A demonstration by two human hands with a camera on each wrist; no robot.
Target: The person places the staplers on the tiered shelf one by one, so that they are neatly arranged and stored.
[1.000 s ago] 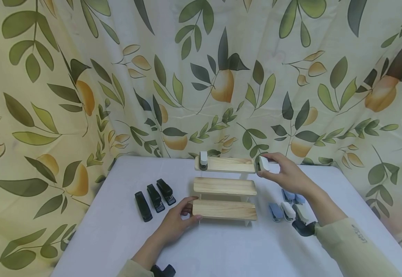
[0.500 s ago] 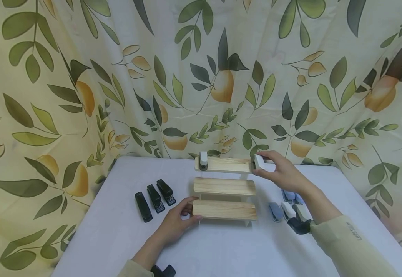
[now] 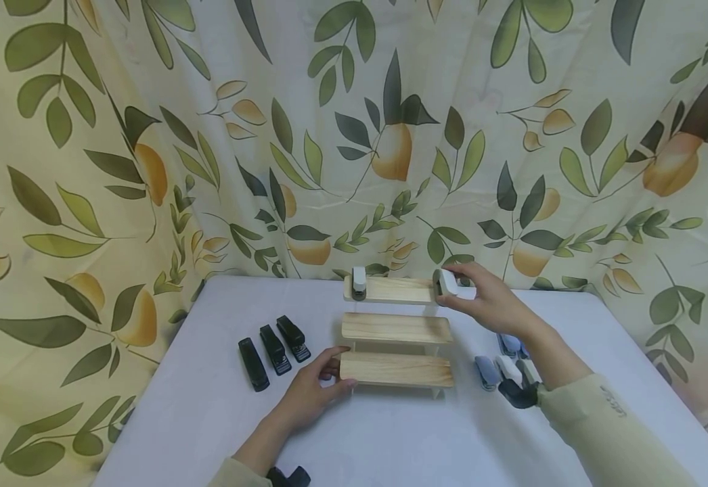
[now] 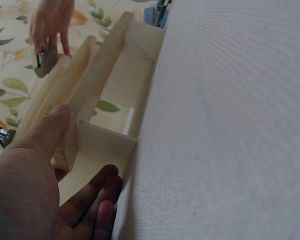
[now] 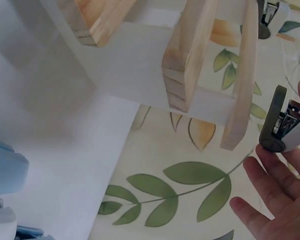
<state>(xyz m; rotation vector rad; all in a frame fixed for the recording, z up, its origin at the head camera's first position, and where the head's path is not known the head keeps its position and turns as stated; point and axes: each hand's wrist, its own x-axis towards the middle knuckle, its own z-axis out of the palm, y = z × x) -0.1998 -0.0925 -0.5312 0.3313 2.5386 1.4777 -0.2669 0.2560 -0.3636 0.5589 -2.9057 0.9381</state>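
My right hand (image 3: 494, 297) pinches a white stapler (image 3: 447, 282) with a dark base, at the right end of the top tier of a three-tier wooden stand (image 3: 396, 370). In the right wrist view this stapler (image 5: 282, 122) is beside the tier's end, its metal inside showing. My left hand (image 3: 311, 391) grips the left end of the lowest tier. Its thumb lies on the wood in the left wrist view, with other fingers (image 4: 87, 200) near the white side panel. Another white stapler (image 3: 359, 281) stands at the top tier's left end.
Several black staplers (image 3: 253, 365) lie in a slanted row left of the stand. A blue stapler (image 3: 486, 372), a white stapler (image 3: 508, 370) and others lie on the right, partly hidden by my right arm. A patterned curtain (image 3: 354, 135) hangs behind the white table (image 3: 390, 446).
My right hand has moved left with the white stapler, from just beyond the top tier's right end to over that end. My left hand has stayed on the lowest tier.
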